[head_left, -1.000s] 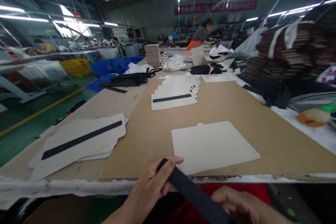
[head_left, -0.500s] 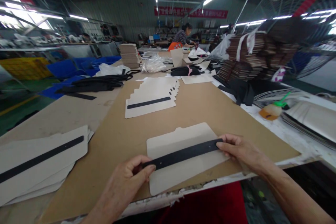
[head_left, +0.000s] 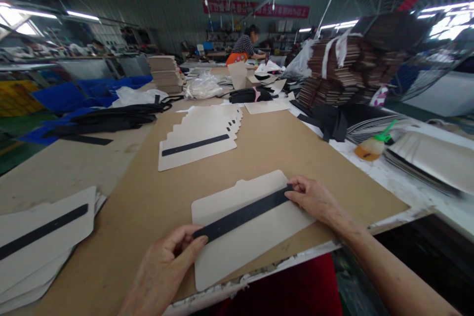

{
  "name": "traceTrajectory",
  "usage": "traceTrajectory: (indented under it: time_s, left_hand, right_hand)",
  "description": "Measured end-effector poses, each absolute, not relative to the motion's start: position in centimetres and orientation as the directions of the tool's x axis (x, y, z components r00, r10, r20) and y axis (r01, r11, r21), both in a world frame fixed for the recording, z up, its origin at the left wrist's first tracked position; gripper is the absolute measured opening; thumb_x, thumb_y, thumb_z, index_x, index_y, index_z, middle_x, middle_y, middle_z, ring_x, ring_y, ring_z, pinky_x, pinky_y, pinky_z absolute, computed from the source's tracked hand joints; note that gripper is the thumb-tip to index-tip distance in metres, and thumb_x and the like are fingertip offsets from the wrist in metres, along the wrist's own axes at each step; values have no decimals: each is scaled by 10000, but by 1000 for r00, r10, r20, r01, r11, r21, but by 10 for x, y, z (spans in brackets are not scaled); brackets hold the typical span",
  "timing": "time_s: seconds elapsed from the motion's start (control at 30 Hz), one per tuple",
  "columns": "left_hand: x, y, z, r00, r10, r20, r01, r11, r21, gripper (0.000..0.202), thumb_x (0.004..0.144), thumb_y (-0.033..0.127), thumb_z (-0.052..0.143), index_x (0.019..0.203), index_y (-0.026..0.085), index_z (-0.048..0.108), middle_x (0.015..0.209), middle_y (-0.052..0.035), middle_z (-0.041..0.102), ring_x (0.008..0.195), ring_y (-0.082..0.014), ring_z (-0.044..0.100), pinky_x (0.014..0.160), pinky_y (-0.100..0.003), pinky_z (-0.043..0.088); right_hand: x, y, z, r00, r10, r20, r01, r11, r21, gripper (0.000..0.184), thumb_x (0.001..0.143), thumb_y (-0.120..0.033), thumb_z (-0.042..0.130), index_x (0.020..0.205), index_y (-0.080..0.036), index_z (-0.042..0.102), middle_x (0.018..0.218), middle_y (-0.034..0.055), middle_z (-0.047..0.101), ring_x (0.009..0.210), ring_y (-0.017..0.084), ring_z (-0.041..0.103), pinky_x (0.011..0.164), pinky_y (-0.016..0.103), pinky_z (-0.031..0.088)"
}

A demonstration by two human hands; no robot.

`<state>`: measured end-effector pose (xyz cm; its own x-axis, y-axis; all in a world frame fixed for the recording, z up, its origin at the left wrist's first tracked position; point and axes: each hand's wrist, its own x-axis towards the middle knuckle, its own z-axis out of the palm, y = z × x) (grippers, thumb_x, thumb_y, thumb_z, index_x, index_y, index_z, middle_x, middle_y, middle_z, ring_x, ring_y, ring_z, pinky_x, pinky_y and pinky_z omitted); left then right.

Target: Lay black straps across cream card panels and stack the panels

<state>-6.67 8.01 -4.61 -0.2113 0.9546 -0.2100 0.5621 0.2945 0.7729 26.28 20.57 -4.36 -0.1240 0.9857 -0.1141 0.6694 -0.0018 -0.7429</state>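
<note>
A long black strip (head_left: 242,216) stretches between my two hands, running aslant over a pale board panel (head_left: 244,252) near the table's front edge. My left hand (head_left: 168,259) pinches the strip's left end between thumb and fingers, just past the panel's left edge. At the other end, my right hand (head_left: 309,197) grips the strip near the panel's upper right corner. The strip looks close to the panel or lying on it; I cannot tell whether its whole length touches. Small holes show near its left end.
Overlapping panels with black strips (head_left: 196,145) lie farther back, and another pile of them (head_left: 44,237) sits at left. At right are a bottle of amber liquid (head_left: 370,148) and tall stacks of brown pieces (head_left: 335,69). A person (head_left: 242,47) works in the background.
My view has turned slightly to the right. The strip's right end now sits higher on the panel, close to its upper right corner. Both hands keep hold of the strip.
</note>
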Motion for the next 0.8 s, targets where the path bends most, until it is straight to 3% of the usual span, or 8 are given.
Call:
traceTrajectory:
  time_s: [0.33, 0.5, 0.8]
  left_hand:
    - [-63, 83, -44, -217, 952, -214, 639, 304, 706, 510, 796, 651, 541, 1033, 231, 707, 804, 25, 687, 794, -203, 631, 725, -275, 434]
    - [-63, 83, -45, -207, 963, -175, 661, 269, 701, 470, 817, 621, 534, 1024, 239, 714, 772, 30, 683, 763, -196, 635, 706, -269, 446]
    - [-63, 82, -49, -179, 970, -167, 657, 244, 713, 429, 851, 587, 528, 1057, 257, 710, 887, 25, 726, 840, -196, 664, 744, -271, 474]
  right_hand:
    - [258, 208, -45, -80, 995, -58, 792, 28, -610, 183, 799, -295, 603, 943, -198, 659, 684, -28, 589, 623, 149, 538, 581, 282, 351]
    - [257, 208, -46, -75, 996, -39, 815, 39, -578, 160, 801, -293, 607, 925, -205, 659, 687, -28, 596, 640, 152, 555, 586, 279, 361]
    - [257, 210, -47, -83, 996, -12, 840, 64, -539, 155, 789, -285, 598, 903, -206, 667, 687, -21, 615, 631, 154, 569, 584, 280, 373]
